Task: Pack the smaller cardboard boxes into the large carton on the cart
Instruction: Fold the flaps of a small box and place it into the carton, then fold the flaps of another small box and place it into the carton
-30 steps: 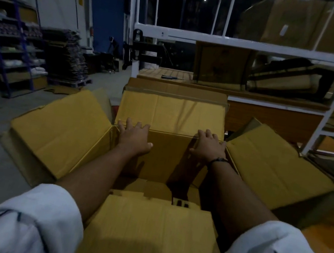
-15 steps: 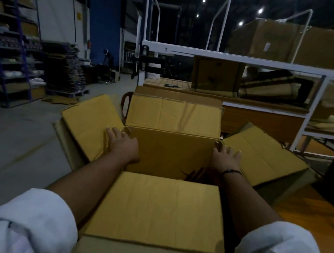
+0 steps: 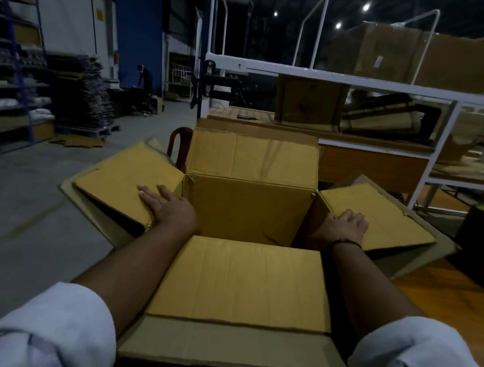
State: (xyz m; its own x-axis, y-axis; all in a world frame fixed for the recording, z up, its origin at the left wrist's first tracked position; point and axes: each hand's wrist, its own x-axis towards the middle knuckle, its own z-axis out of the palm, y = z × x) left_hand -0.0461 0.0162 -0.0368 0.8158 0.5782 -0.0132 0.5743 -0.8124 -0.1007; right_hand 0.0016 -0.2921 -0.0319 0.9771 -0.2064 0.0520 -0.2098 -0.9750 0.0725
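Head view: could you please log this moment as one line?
left hand rests on left flap; right hand rests on right flap; large carton open

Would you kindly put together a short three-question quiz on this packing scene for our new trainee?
1. True or false: the left hand grips a small box.
2. Which wrist wears the dark band? A. left B. right
3. Fill in: the right hand rests on a side ___ of the open carton.
Key: 1 false, it lies flat on the left flap. 2 B. 3 flap.
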